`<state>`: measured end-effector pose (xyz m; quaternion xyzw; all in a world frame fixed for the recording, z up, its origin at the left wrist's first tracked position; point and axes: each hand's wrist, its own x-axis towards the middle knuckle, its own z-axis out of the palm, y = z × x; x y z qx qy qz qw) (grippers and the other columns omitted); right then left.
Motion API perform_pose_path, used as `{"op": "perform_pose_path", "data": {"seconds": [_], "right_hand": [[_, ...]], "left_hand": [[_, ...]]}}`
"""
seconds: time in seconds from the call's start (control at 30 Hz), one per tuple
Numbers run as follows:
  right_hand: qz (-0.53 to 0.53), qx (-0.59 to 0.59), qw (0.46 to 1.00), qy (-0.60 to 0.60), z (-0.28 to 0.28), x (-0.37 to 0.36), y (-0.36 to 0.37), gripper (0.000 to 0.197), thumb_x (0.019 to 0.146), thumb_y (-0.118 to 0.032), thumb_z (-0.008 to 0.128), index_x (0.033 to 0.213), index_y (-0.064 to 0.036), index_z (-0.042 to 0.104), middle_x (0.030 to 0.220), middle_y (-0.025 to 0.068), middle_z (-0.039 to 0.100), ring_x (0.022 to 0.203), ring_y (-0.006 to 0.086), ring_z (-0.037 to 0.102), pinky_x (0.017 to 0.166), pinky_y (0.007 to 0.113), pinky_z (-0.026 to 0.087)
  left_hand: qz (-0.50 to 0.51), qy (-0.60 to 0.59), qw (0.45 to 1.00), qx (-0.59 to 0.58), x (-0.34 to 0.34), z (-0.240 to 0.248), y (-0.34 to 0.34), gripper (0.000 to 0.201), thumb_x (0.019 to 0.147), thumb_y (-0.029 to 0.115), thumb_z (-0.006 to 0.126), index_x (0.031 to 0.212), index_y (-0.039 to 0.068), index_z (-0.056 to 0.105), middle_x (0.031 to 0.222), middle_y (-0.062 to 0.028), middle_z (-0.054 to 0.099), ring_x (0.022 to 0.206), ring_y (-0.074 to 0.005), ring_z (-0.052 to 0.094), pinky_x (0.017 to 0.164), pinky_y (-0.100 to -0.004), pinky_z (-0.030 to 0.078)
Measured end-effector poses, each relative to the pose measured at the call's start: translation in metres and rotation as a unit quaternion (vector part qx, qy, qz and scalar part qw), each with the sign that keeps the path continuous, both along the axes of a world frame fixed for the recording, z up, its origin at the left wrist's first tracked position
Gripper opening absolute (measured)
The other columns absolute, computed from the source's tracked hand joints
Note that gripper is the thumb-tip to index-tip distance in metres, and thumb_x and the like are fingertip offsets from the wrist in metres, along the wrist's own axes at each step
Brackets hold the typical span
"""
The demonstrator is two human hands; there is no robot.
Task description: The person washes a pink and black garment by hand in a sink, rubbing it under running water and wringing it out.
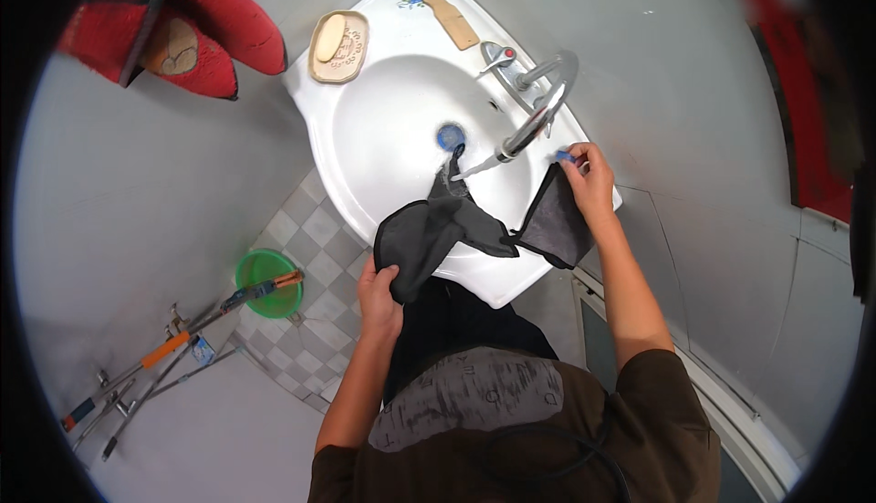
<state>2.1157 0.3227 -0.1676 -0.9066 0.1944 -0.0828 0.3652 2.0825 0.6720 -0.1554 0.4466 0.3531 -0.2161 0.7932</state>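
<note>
The left grip (378,304) is pinching the dark cloth (412,240) across the sink's front (500,282); the right grip (594,184) is pinching a dark panel (560,222) by a blue piece (565,155). Rinsing well is likely calling for spreading the cloth under the faucet's (538,121) stream (480,166), off the drain (451,137); soap (331,39) and brush (443,8) are sitting out of the way.

Free to pass over the basin (370,134) in the frame's upper middle, between soap dish (352,62) and drain (451,137). Blocked right of centre by the faucet spout (531,129) and water stream (480,168), and lower down by the dark fabric (422,240) spread from left hand (378,299) to right hand (593,179). Obstructed at top centre by the wooden brush (449,17).
</note>
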Motion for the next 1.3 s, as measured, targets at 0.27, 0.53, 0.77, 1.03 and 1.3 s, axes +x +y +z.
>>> {"op": "perform_pose_path", "data": {"seconds": [0.27, 0.53, 0.77, 1.03, 1.3], "right_hand": [[0.093, 0.231, 0.965, 0.078, -0.103, 0.044, 0.086, 0.025, 0.069, -0.006, 0.072, 0.092, -0.0037, 0.061, 0.07, 0.0001, 0.055, 0.062, 0.0087, 0.049, 0.061, 0.024, 0.043], [0.212, -0.025, 0.975, -0.053, -0.162, 0.09, 0.092, 0.017, 0.069, -0.003, 0.067, 0.086, -0.0031, 0.062, 0.095, 0.0105, 0.057, 0.082, 0.0281, 0.057, 0.072, 0.035, 0.048], [0.173, -0.026, 0.984, 0.023, -0.16, 0.087, 0.1, 0.016, 0.069, -0.006, 0.068, 0.083, -0.0066, 0.061, 0.093, 0.0092, 0.055, 0.083, 0.0287, 0.057, 0.072, 0.037, 0.048], [0.169, -0.013, 0.985, 0.016, -0.158, 0.086, 0.098, 0.021, 0.07, -0.009, 0.069, 0.088, -0.0085, 0.059, 0.093, 0.0083, 0.058, 0.081, 0.0281, 0.06, 0.072, 0.037, 0.048], [0.181, -0.041, 0.98, 0.064, -0.146, 0.085, 0.105, 0.035, 0.07, -0.011, 0.069, 0.103, -0.0118, 0.059, 0.098, 0.0077, 0.059, 0.087, 0.0267, 0.06, 0.075, 0.035, 0.049]], "left_hand": [[-0.019, 0.012, 0.999, -0.042, 0.0, 0.007, -0.007, 0.043, 0.079, -0.007, 0.043, 0.121, -0.004, 0.05, 0.11, -0.0102, 0.058, 0.097, -0.018, 0.057, 0.087, -0.0296, 0.045], [-0.101, 0.028, 0.961, -0.256, -0.013, 0.033, 0.021, 0.048, 0.073, -0.005, 0.05, 0.121, -0.006, 0.048, 0.112, -0.0132, 0.058, 0.101, -0.0206, 0.059, 0.09, -0.0326, 0.046], [-0.099, 0.028, 0.966, -0.238, -0.006, 0.035, 0.021, 0.046, 0.075, -0.003, 0.052, 0.121, -0.005, 0.048, 0.112, -0.0111, 0.059, 0.101, -0.0189, 0.058, 0.09, -0.0312, 0.045], [-0.112, 0.017, 0.964, -0.241, -0.008, 0.031, 0.018, 0.044, 0.077, -0.004, 0.05, 0.121, -0.004, 0.048, 0.111, -0.0097, 0.059, 0.1, -0.0172, 0.058, 0.089, -0.0302, 0.045], [-0.115, 0.026, 0.965, -0.234, -0.007, 0.029, 0.017, 0.044, 0.077, -0.005, 0.048, 0.121, -0.004, 0.049, 0.111, -0.0092, 0.059, 0.101, -0.0169, 0.057, 0.09, -0.0298, 0.044]]}}
